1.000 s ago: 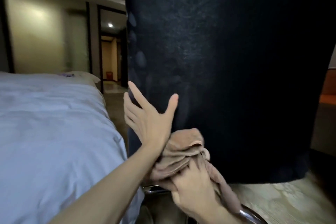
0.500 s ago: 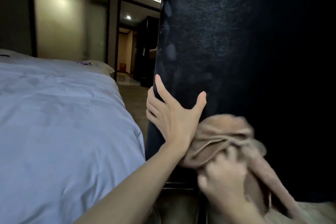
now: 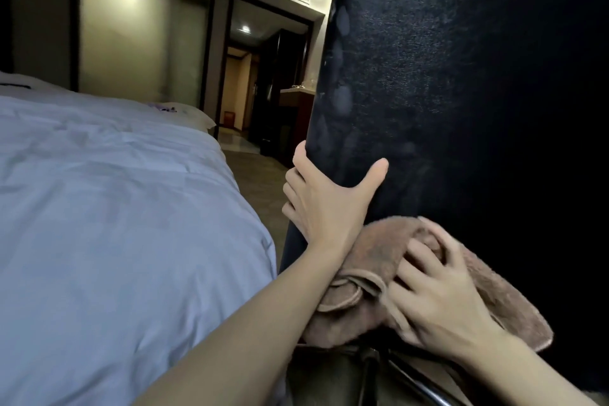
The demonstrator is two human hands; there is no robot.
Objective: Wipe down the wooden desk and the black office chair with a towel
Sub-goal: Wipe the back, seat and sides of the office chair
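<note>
The tall black back of the office chair [image 3: 461, 92] fills the right half of the head view, with pale smudges along its left edge. My left hand [image 3: 324, 204] grips that left edge, fingers wrapped behind it and thumb flat on the back. Just below and to the right, my right hand [image 3: 438, 300] presses a bunched brown towel [image 3: 372, 260] against the lower part of the chair back. The wooden desk is out of sight.
A bed with a pale blue-white cover [image 3: 108, 224] lies close on the left. Between it and the chair runs a narrow strip of floor [image 3: 260, 188] toward a doorway [image 3: 250, 76]. Chrome chair base parts [image 3: 412, 376] show at the bottom.
My left hand went from open beside the chair to gripping its left edge. My right hand slid the towel rightward and up across the lower back. The view shifted left.
</note>
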